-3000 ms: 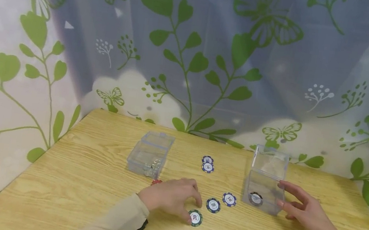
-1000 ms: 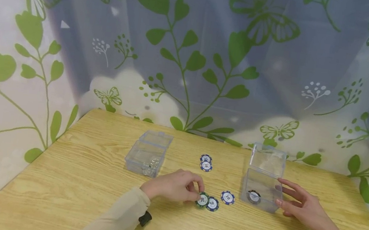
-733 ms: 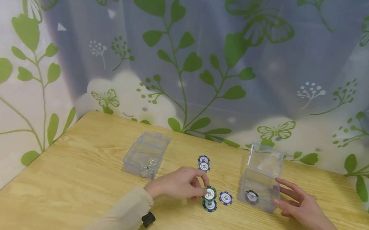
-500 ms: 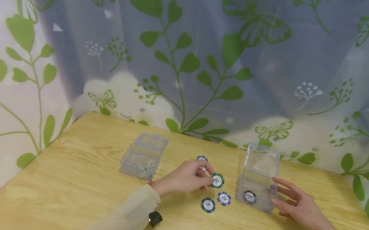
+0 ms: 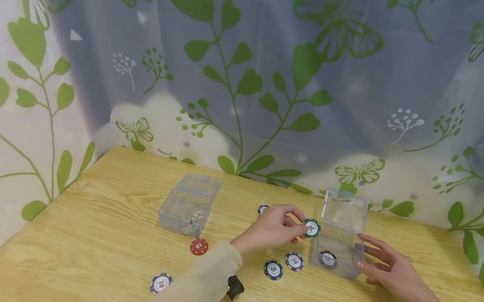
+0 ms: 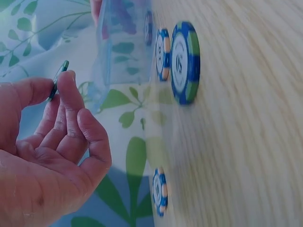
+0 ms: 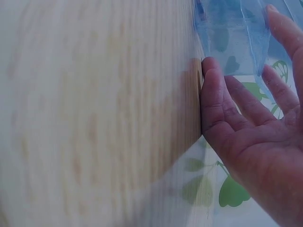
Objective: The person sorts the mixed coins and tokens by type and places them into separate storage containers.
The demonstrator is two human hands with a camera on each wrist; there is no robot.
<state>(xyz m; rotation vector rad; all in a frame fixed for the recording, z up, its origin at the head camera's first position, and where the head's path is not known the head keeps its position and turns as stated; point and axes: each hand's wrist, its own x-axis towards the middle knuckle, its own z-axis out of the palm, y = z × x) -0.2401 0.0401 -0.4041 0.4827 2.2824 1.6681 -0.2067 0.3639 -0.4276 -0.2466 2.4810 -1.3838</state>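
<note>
My left hand (image 5: 275, 226) pinches a green-edged poker chip (image 5: 311, 228) marked 20 between thumb and fingers. It holds the chip raised at the left side of a clear plastic box (image 5: 340, 242), whose lid stands open. A black-edged poker chip (image 5: 327, 259) lies inside that box. My right hand (image 5: 403, 277) rests at the box's right side, thumb and index fingertip against it, fingers loosely extended. In the left wrist view the pinched green chip (image 6: 59, 79) shows edge-on. Left of the box lie a blue chip (image 5: 294, 261) marked 10 and a dark blue chip (image 5: 273, 269) marked 50.
Another clear box (image 5: 184, 210) with an open lid stands at the left, several small clear pieces inside. Near it lies a red chip (image 5: 198, 246); closer to me is a blue-and-white chip (image 5: 161, 283). Behind my left hand a blue chip (image 5: 263, 209) is partly hidden. Patterned curtain surrounds the wooden table (image 5: 86, 237).
My left hand has taken the green chip off the table and carried it up and right to the right-hand box. The right hand has stayed at that box.
</note>
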